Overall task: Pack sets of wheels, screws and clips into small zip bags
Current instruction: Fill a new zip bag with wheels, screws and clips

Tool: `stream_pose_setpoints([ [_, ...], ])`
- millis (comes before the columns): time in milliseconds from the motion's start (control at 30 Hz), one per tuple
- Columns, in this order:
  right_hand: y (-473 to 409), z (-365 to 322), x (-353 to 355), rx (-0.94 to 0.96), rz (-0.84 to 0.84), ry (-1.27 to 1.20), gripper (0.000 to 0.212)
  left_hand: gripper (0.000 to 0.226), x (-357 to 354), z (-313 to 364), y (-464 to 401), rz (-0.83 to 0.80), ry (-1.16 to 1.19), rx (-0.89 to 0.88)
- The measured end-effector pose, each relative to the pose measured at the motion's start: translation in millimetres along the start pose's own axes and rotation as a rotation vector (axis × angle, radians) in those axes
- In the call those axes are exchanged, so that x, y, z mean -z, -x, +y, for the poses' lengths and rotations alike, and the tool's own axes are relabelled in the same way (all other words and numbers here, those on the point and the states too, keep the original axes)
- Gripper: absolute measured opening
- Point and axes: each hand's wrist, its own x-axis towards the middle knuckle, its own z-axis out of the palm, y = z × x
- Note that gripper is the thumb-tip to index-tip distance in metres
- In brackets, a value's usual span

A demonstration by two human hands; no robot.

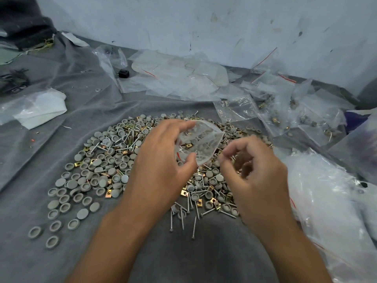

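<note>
A wide heap of grey round wheels (85, 180), silver screws (193, 223) and brass clips (108, 194) lies on a grey cloth (183, 262). Above the heap, my left hand (161, 160) holds a small clear zip bag (199, 144) by its mouth, between thumb and fingers. Grey wheels and a brass clip show through the bag. My right hand (253, 170) hovers just right of the bag with its fingers curled in. Something small and shiny seems pinched inside them, but I cannot make out what.
Empty clear zip bags (179, 76) with red seal lines lie at the back by the white wall. Filled bags (285, 115) are piled at the right. More plastic bags (336, 201) crowd the near right. A white bag (40, 107) lies left.
</note>
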Motion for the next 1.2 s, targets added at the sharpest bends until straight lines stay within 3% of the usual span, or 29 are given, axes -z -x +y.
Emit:
stream_pose_setpoints([
  [67,12,3,-3,-0.288,-0.389,0.185,0.022,0.054,0,0,0,-0.004,-0.004,0.005],
  [133,27,6,-13,-0.423,-0.737,0.457,0.035,0.054,0,0,1,-0.008,-0.014,0.011],
  [200,37,1,-24,-0.44,-0.832,0.587,0.045,0.054,0,0,1,-0.008,-0.022,0.011],
  [267,42,-1,-31,-0.41,-0.808,0.597,0.045,0.054,0,-1,1,-0.01,-0.03,0.008],
  [400,43,-1,-26,-0.362,-0.819,0.529,0.021,0.054,0,0,0,-0.008,-0.033,0.004],
  [533,39,-4,-28,-0.386,-0.741,0.359,0.011,0.053,0,0,1,-0.008,-0.033,-0.002],
  [767,49,-15,-48,-0.269,-0.629,0.423,0.018,0.052,0,0,0,-0.001,-0.025,-0.002],
  [933,48,-20,-46,-0.253,-0.672,0.467,0.014,0.054,-1,0,1,-0.01,-0.006,0.008],
  [1000,39,-13,-31,-0.318,-0.628,0.266,0.01,0.054,-1,0,1,-0.005,0.004,0.007],
  [1067,23,-6,-8,-0.347,-0.524,-0.098,0.01,0.054,0,-1,0,-0.002,0.008,0.002],
  [1133,6,-4,11,-0.238,-0.327,-0.355,0.014,0.055,0,-1,0,-0.01,0.003,0.009],
  [1200,-4,-5,16,-0.06,-0.067,-0.443,0.014,0.054,1,-1,1,-0.022,-0.003,0.007],
])
